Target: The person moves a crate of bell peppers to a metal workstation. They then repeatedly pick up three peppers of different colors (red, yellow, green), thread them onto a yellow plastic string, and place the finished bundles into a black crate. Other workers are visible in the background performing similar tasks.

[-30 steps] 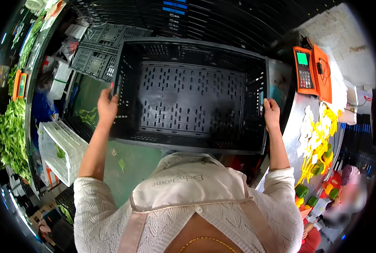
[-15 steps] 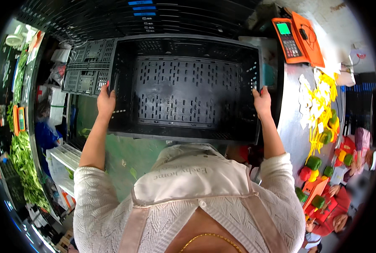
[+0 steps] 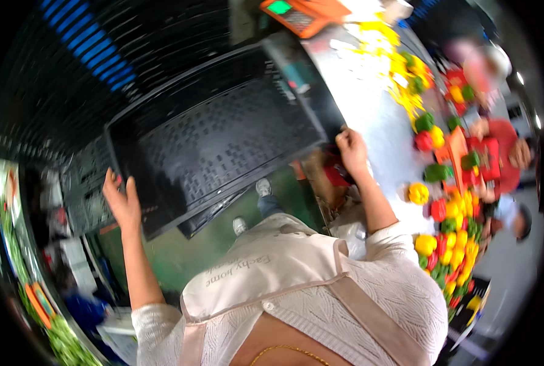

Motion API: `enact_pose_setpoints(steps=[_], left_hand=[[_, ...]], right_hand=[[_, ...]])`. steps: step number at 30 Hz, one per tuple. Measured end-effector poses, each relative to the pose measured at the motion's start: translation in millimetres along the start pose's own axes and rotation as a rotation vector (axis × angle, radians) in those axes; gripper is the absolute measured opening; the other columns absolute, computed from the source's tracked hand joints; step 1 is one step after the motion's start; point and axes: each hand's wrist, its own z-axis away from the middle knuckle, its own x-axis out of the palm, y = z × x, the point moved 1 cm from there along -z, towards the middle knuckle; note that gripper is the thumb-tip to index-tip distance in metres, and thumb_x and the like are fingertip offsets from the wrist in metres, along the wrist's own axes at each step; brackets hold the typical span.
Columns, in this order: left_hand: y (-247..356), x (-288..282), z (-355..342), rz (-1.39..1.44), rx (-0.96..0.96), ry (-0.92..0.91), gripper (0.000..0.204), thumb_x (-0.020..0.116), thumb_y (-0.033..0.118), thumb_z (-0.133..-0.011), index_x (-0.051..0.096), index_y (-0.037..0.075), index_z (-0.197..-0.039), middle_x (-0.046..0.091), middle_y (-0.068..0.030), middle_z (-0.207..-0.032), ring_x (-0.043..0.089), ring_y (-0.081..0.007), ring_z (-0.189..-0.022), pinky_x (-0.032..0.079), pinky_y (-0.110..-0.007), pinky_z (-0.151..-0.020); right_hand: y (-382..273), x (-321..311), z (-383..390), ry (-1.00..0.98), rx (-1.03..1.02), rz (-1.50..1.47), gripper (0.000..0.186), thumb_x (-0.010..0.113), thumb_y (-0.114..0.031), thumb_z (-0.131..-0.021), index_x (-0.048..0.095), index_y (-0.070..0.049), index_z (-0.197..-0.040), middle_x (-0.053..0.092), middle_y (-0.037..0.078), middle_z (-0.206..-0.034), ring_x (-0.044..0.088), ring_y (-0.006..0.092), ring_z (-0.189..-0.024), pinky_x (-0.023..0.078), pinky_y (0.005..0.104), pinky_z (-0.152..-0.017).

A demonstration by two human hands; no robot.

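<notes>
A large black plastic crate with a slotted floor sits tilted across the middle of the view, over another dark crate edge. My left hand is beside its left end, thumb and fingers apart, with the fingertips close to the wall. Just off the crate's right corner is my right hand, its fingers curled in and nothing visible in them. Motion blurs the scene, so any light touch on the rim cannot be made out.
Tall stacked black crates fill the far left. At right a metal table bears an orange scale, yellow straps and bell peppers. A person in red is beyond it. Leafy greens lie at lower left.
The view has turned and the crate now slants, lower at its left end. My hands were on its two ends; now the left fingers are spread and the right hand is off its corner.
</notes>
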Motion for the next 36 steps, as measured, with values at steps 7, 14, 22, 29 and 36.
enact_pose_setpoints(steps=[7,14,22,29,36], left_hand=[[111,49,10,0.25,0.199,-0.341,0.02,0.06,0.01,-0.095,0.06,-0.001,-0.112,0.056,-0.0083,-0.112,0.053,-0.014,-0.084,0.046,-0.026,-0.074],[298,151,53,0.407,0.575,-0.707,0.016,0.064,0.005,-0.087,0.065,-0.001,-0.102,0.063,-0.0138,-0.104,0.062,-0.0259,-0.093,0.05,-0.032,-0.081],[476,271,115,0.473,0.869,-0.955,0.014,0.067,0.009,-0.085,0.065,0.002,-0.097,0.061,-0.013,-0.097,0.061,-0.0297,-0.088,0.05,-0.035,-0.075],[541,387,95,0.292,0.912,-0.964,0.019,0.065,0.018,-0.085,0.066,0.004,-0.099,0.063,-0.0141,-0.102,0.062,-0.0324,-0.09,0.049,-0.041,-0.079],[581,549,18,0.024,0.734,-0.78,0.029,0.069,0.022,-0.081,0.067,0.004,-0.103,0.064,-0.0187,-0.102,0.063,-0.035,-0.097,0.051,-0.044,-0.083]], right_hand=[[36,-39,164,-0.253,0.217,0.164,0.024,0.062,-0.026,-0.087,0.07,-0.005,-0.098,0.067,0.021,-0.096,0.063,0.0383,-0.089,0.051,0.0446,-0.077],[74,-84,220,-0.1,0.155,-0.103,0.023,0.058,-0.019,-0.088,0.067,-0.003,-0.102,0.068,0.017,-0.097,0.063,0.0358,-0.092,0.05,0.0422,-0.082],[139,-163,218,0.226,0.218,-0.211,0.019,0.061,-0.015,-0.089,0.067,-0.004,-0.103,0.068,0.015,-0.098,0.064,0.0333,-0.091,0.051,0.039,-0.081],[187,-199,188,0.395,0.367,-0.287,0.017,0.06,-0.01,-0.09,0.067,-0.002,-0.104,0.067,0.011,-0.092,0.061,0.0164,-0.075,0.051,0.0288,-0.071],[209,-182,166,0.386,0.648,-0.12,0.017,0.064,-0.014,-0.088,0.068,-0.001,-0.098,0.062,0.008,-0.068,0.056,0.0134,-0.062,0.048,0.029,-0.064]])
